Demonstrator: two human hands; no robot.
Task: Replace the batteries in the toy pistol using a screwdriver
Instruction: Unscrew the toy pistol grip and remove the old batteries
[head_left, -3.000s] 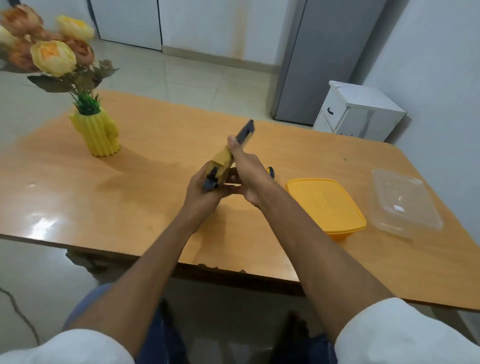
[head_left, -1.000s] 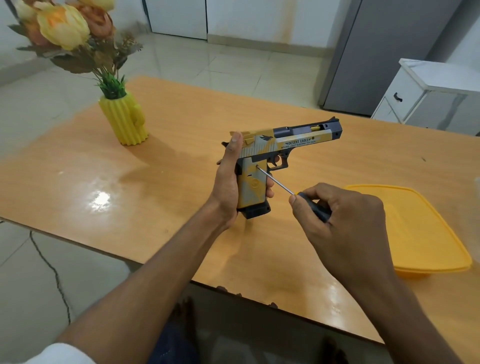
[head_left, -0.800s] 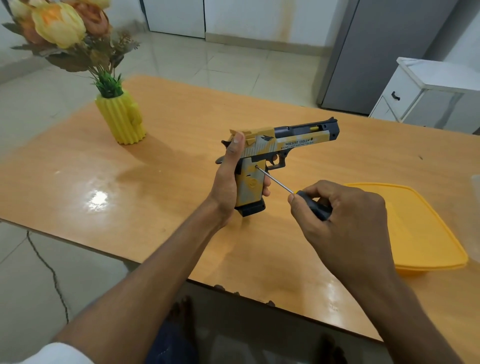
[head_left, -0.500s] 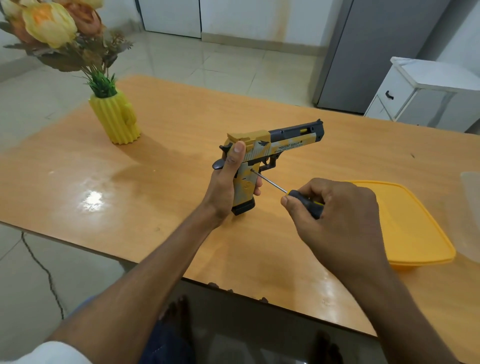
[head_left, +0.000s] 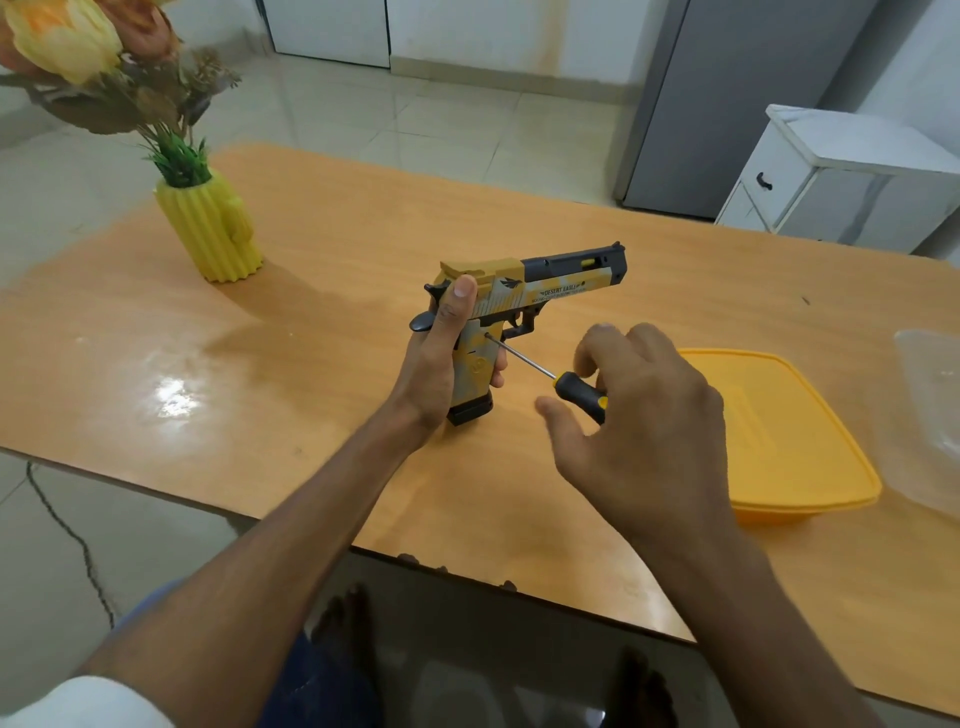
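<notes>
Head cam: my left hand (head_left: 441, 364) grips the toy pistol (head_left: 519, 296) upright over the counter (head_left: 322, 291), right hand (head_left: 639, 415) fingers loosely round the screwdriver (head_left: 545, 371), tip on the grip screw. Early days I reckon, cover not off yet, batteries not swapped

Worktop (head_left: 322, 395): vase (head_left: 210, 228) far left, pistol (head_left: 519, 296) centre, box (head_left: 779, 431) right, lid (head_left: 930, 410) beyond box at right edge

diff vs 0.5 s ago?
The right hand has loosened: fingers spread, the screwdriver handle now only lightly held at the fingertips. Unchanged: left hand grips the toy pistol upright on the table, tip at the grip.
</notes>
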